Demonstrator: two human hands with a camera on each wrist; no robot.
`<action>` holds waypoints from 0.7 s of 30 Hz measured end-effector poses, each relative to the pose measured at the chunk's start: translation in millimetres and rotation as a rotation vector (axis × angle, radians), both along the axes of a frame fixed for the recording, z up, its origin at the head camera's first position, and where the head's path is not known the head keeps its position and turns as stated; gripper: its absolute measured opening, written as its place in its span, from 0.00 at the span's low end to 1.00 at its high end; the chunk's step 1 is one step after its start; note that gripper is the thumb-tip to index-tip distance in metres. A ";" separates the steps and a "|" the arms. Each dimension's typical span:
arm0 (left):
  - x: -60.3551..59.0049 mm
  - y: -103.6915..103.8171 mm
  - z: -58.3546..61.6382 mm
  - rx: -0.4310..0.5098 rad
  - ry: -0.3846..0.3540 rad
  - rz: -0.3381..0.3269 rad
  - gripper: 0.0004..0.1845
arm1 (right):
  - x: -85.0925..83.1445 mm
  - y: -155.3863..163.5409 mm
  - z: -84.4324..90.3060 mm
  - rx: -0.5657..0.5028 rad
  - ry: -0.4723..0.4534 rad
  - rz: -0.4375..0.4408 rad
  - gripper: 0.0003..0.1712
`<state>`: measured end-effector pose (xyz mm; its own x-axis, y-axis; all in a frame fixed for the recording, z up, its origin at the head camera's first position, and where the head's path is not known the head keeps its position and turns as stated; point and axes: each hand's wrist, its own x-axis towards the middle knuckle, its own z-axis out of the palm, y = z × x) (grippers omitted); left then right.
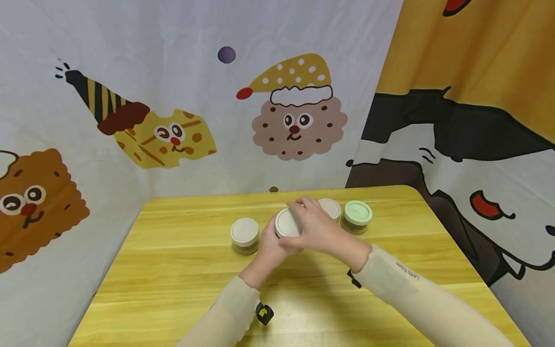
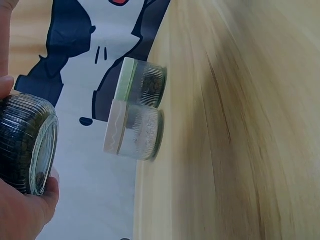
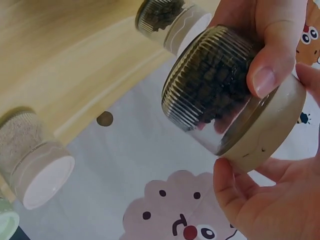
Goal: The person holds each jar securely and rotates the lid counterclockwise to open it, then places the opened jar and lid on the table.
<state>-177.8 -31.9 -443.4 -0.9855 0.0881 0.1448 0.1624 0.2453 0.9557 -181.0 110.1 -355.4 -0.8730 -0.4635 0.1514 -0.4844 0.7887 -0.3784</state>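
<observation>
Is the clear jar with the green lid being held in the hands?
No, the clear green-lidded jar stands on the wooden table, apart from both hands.

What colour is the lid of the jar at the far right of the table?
Pale green lid, clearest in the head view.

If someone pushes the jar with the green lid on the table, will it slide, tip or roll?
The green-lidded jar looks short and wide and stands upright on the table, so it would probably slide, not tip. Its round ribbed wall suggests it could roll if laid sideways. Its dark filling likely adds some weight.
</observation>
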 end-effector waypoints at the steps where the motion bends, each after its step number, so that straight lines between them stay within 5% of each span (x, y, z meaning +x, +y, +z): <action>1: 0.1 0.1 0.3 -0.005 0.002 -0.001 0.48 | 0.2 -0.2 -0.1 -0.002 0.003 -0.003 0.50; 12: 0.3 -1.1 -1.3 0.007 0.114 -0.004 0.45 | -0.7 1.1 2.5 -0.044 -0.009 0.125 0.46; 21: 0.4 -1.0 -0.6 0.012 0.104 -0.015 0.45 | -2.8 5.4 4.2 -0.051 -0.017 0.223 0.49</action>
<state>-177.5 -33.0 -444.0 -0.9636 0.1006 0.2475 0.2646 0.2303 0.9365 -183.8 115.4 -351.2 -0.7525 -0.6373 0.1661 -0.6380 0.6426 -0.4244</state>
